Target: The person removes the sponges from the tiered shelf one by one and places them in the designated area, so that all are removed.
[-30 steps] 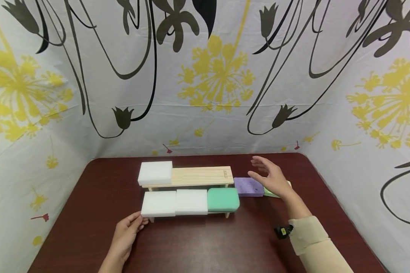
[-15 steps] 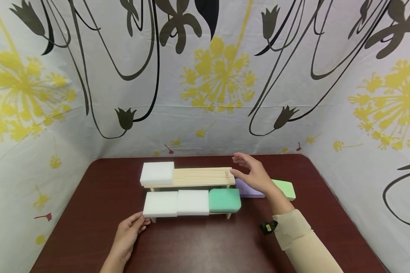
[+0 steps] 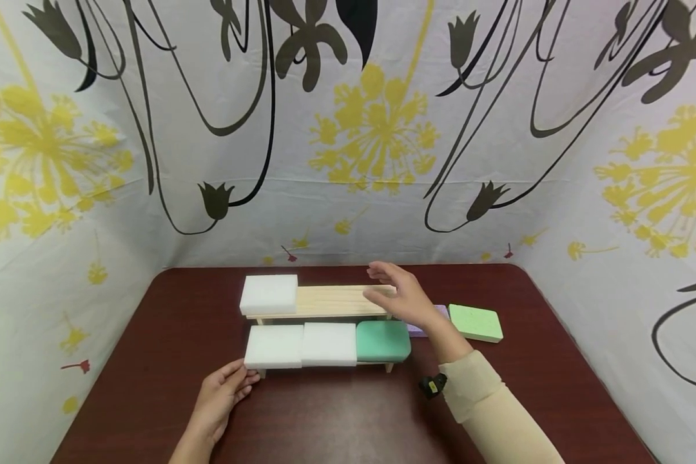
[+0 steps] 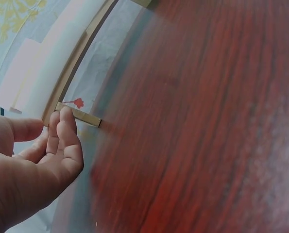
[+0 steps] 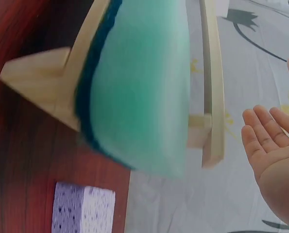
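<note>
My left hand (image 3: 216, 396) pinches the left end of the front wooden stand (image 3: 374, 364); in the left wrist view the fingertips (image 4: 66, 114) lie against its leg (image 4: 88, 118). Two white sponges (image 3: 274, 347) and a teal sponge (image 3: 383, 341) lie in a row on that stand. Behind it is a second wooden stand (image 3: 330, 301), with one white sponge (image 3: 269, 294) on its left end. My right hand (image 3: 405, 296) hovers over the right end of this rear stand, fingers extended and holding nothing. The right wrist view shows the teal sponge's dark underside layer (image 5: 85, 92).
A purple sponge (image 3: 417, 330), partly hidden by my right forearm, lies on the dark red table (image 3: 336, 419) right of the stands. Beside it is a light green sponge (image 3: 475, 323). Flower-patterned white cloth (image 3: 301, 212) hangs behind the table and at both sides.
My right hand has moved left, from over the purple and light green sponges to the rear stand's right end, uncovering the light green sponge. The left hand stays at the front stand.
</note>
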The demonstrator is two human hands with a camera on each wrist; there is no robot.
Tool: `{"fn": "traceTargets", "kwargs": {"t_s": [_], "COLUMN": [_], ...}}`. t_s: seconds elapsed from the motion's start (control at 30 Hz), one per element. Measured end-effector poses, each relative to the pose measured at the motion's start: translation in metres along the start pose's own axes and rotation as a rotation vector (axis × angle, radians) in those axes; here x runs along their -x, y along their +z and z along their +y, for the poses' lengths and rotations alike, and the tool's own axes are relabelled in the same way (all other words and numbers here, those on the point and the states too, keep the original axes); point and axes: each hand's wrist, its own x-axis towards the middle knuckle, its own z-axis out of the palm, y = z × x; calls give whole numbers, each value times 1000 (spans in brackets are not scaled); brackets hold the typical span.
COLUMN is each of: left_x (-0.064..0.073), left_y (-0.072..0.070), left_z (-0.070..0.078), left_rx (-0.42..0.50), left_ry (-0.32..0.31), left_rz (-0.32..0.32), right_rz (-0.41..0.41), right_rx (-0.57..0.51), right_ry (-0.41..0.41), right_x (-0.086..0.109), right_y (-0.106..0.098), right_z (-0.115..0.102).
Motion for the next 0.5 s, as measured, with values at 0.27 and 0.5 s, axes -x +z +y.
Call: {"fn": "traceTargets", "kwargs": {"t_s": [0.27,0.5], "left_x": [-1,-1], "left_y": [-1,-1], "left_z": [-2,-1], "left_rx": [27,26], "left_ry": [-16,-5], "left_rz": [-14,-8], "right_rz": [-16,-33], "right_rx": [-19,-36], "right_ry": [-8,-23], "right_x": [-9,-17], "right_y": [18,29], "right_z": [-9,-16]}}
